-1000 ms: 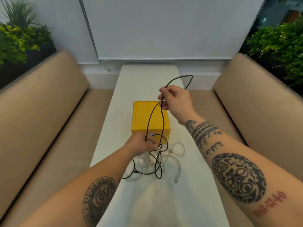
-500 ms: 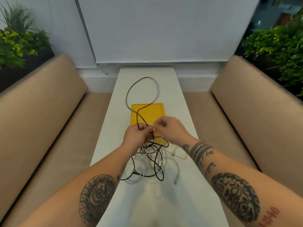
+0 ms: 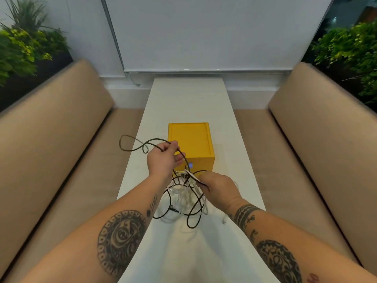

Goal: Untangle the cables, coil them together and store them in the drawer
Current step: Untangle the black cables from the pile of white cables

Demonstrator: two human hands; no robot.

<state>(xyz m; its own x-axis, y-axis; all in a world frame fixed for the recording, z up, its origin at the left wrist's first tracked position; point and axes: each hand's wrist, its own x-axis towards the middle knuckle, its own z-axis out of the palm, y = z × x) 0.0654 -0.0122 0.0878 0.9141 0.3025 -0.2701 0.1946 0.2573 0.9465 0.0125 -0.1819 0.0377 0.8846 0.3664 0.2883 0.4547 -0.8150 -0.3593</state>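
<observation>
The tangle of cables [image 3: 183, 201] lies on the white counter [image 3: 189, 94], midway along its length and across most of its width, just in front of the yellow drawer box [image 3: 190, 139]. The box stands centred between the long edges, well short of the far edge, its front with a small pale knob [image 3: 190, 165] facing the person.

The left grip [image 3: 163, 162] is raised above the tangle near the box's front left corner. Its fingers are curled around the black cable [image 3: 120, 142], whose free loop hangs out past the counter's left edge. The right grip [image 3: 220, 188] sits low over the right side of the tangle, back upward, fingertips pinched on a white cable [image 3: 190, 175]. Both forearms reach in from the near edge.

A tan bench [image 3: 51, 129] runs along each long edge, with a narrow gap between. Plants [image 3: 22, 50] stand beyond the benches at both far corners.
</observation>
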